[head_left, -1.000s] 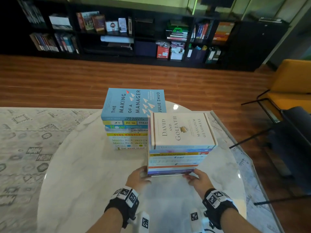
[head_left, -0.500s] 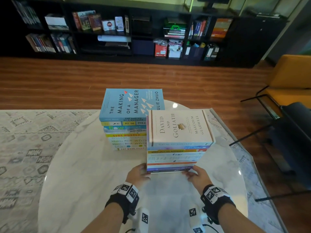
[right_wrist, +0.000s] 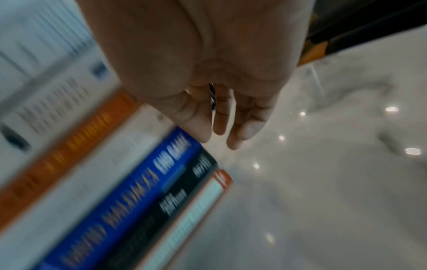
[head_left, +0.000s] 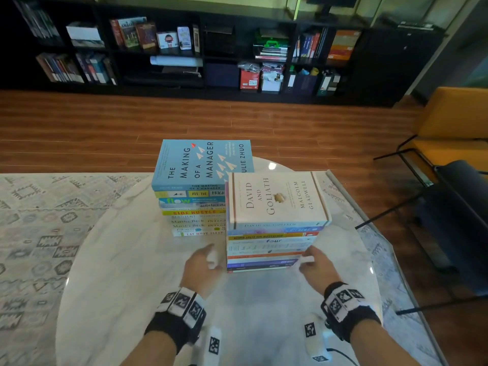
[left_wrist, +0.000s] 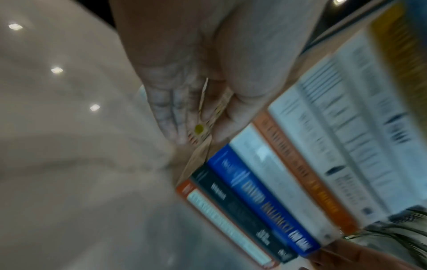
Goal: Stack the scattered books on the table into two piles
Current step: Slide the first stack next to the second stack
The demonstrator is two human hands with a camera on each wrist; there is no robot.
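Observation:
Two piles of books stand on the round white marble table (head_left: 126, 281). The far pile (head_left: 195, 212) is topped by a blue book. The near pile (head_left: 264, 249) carries a cream book, and its blurred spines show in the left wrist view (left_wrist: 300, 164) and the right wrist view (right_wrist: 92, 173). My left hand (head_left: 208, 257) hovers by the near pile's lower left end with its fingers (left_wrist: 171, 113) straight, holding nothing. By the lower right end my right hand (head_left: 309, 260) is also empty, fingers (right_wrist: 219, 118) relaxed. Whether either hand touches the books is unclear.
A patterned rug (head_left: 39, 233) lies left of the table. A yellow chair (head_left: 454, 122) and a dark chair (head_left: 462, 207) stand at the right. A black bookshelf (head_left: 184, 48) lines the far wall across a wooden floor (head_left: 79, 128).
Both hands have left the near pile's bottom front corners and now sit slightly higher beside its two ends. Both piles stay where they were.

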